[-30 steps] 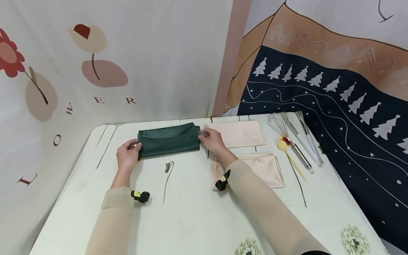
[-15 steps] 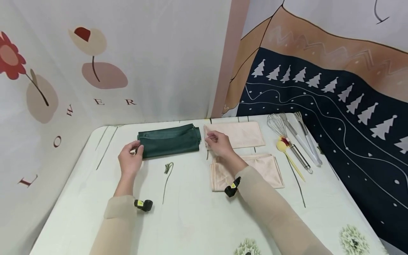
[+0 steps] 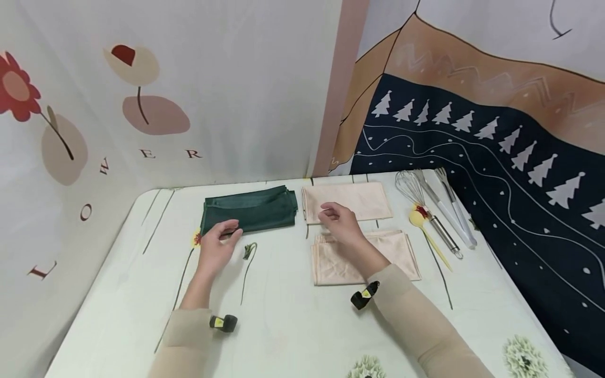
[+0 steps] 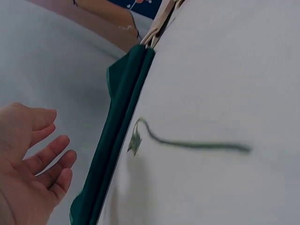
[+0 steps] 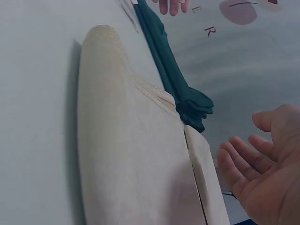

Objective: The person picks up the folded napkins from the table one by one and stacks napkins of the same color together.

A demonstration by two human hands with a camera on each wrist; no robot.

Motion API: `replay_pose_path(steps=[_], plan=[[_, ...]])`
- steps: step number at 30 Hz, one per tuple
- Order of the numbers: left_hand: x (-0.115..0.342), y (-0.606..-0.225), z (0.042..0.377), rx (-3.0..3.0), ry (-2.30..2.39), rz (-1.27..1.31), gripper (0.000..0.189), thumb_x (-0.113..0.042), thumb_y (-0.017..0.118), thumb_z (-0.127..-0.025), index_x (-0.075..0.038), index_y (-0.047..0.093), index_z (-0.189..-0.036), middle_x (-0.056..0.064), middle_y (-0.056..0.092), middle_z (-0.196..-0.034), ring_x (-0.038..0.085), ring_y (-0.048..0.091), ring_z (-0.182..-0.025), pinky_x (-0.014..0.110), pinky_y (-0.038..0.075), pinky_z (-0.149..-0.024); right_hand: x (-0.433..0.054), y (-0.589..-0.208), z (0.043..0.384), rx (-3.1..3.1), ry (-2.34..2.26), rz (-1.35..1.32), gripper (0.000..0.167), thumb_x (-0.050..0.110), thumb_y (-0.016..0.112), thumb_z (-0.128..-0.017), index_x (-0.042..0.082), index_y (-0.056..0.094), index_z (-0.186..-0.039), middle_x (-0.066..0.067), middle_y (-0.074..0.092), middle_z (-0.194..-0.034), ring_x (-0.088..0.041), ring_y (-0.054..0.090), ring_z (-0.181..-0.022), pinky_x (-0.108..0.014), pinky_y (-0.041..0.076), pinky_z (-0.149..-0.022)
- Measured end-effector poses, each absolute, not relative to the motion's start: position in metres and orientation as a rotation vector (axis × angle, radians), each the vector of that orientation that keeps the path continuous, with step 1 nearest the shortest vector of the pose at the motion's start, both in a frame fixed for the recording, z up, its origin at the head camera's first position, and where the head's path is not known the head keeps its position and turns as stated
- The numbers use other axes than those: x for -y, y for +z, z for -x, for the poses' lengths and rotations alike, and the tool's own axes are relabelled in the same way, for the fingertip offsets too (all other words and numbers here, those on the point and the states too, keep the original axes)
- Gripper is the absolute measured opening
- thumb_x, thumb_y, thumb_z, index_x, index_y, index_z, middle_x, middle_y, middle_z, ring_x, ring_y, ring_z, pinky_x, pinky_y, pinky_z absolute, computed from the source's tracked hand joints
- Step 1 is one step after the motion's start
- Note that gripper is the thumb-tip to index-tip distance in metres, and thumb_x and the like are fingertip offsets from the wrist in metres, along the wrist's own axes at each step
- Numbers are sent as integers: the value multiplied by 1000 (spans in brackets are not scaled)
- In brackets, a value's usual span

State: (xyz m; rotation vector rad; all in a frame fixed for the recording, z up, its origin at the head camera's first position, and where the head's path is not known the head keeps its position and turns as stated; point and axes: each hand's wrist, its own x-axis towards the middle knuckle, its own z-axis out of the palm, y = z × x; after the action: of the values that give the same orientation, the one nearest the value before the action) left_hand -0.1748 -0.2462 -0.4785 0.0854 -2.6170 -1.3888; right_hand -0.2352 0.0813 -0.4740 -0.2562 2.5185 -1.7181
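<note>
A dark green folded cloth (image 3: 250,210) lies at the back of the table. My left hand (image 3: 218,249) hovers by its front edge, fingers loosely bent and holding nothing; in the left wrist view the hand (image 4: 33,164) appears apart from the green cloth (image 4: 124,108). Two pale pink folded cloths lie to the right: a back one (image 3: 371,197) and a front one (image 3: 392,257). Above them is my right hand (image 3: 344,226), relaxed around nothing. The right wrist view shows that hand (image 5: 267,168) beside the pink cloth (image 5: 117,140).
At the table's right side lie a whisk (image 3: 437,226), a yellow spoon (image 3: 432,239) and two utensils with pale handles (image 3: 460,210). The tablecloth (image 3: 283,325) carries printed flowers and stems. Patterned curtains stand behind and along the sides.
Both hands have come away from the ends of the green cloth. The left has moved right and nearer; the right has drawn back to the right. The green cloth stays in place.
</note>
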Motion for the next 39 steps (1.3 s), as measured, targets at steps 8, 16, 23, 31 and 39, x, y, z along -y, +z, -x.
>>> replay_pose_path(steps=[8,16,23,31,39], plan=[[230,-480,162,2594,-1496,-39,37,-18,66,-100,1,62,-131,17,65,-129,31,59,-118,47,47,-100,-95,-475,218,-2547,-1681,230,39,20,63,-102,2,59,-136,-11,67,-117,-27,63,-113,-40,53,-95],[216,-481,156,2659,-1535,-53,39,-19,69,-99,-3,62,-133,13,62,-130,28,57,-124,46,46,-104,-109,-479,207,-2584,-1681,268,41,16,64,-100,0,57,-137,-13,69,-117,-30,64,-114,-42,51,-100],[202,-483,149,2695,-1546,-12,40,-20,69,-98,-4,62,-134,13,61,-131,29,58,-123,47,47,-105,-124,-484,200,-2599,-1711,318,39,10,65,-99,-5,57,-134,-20,67,-119,-32,64,-114,-40,52,-99],[184,-487,142,2676,-1563,45,39,-18,71,-97,-3,63,-132,13,63,-129,29,59,-121,48,48,-103,-143,-486,190,-2622,-1693,292,38,12,65,-99,-3,58,-134,-18,68,-117,-31,65,-112,-43,50,-101],[168,-495,142,2645,-1572,93,36,-15,72,-95,-3,66,-128,13,66,-126,29,62,-116,48,50,-100,-163,-490,182,-2641,-1702,261,42,12,66,-99,-2,55,-138,-18,68,-117,-33,65,-111,-45,50,-101]])
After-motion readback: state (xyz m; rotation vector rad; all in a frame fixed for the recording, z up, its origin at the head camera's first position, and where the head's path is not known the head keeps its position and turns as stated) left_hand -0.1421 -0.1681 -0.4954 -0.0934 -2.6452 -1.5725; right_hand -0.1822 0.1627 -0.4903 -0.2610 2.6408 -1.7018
